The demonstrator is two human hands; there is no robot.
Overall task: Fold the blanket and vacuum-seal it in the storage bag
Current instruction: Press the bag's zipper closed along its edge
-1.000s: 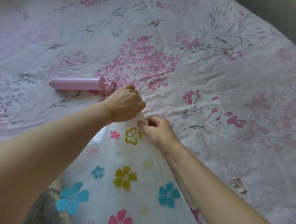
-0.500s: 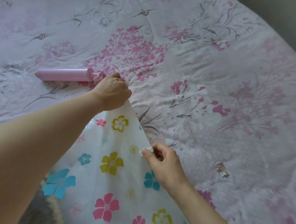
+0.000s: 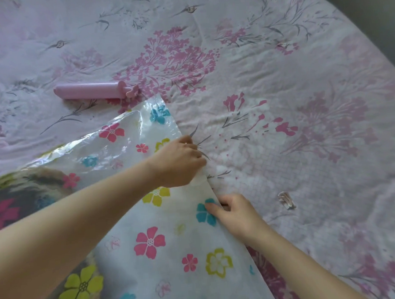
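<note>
The glossy, crinkled plastic storage bag (image 3: pixel 150 221), printed with bright flowers, lay on the bed (image 3: pixel 307 142), a furry dark blanket (image 3: pixel 21 194) showing through it. The left hand (image 3: pixel 179 164) and right hand (image 3: pixel 235 214) each pinched its right edge. A smooth pink pump (image 3: pixel 91 91) lay beyond.

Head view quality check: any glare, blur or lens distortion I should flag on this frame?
Head view: soft, even daylight, no hard shadows; glare streaks on the storage bag near its far corner; wide-angle bending curves the bedspread edge at upper right; slight softness on the left hand and right hand, and the small clip lacks detail; pink pump reads clearly.
</note>
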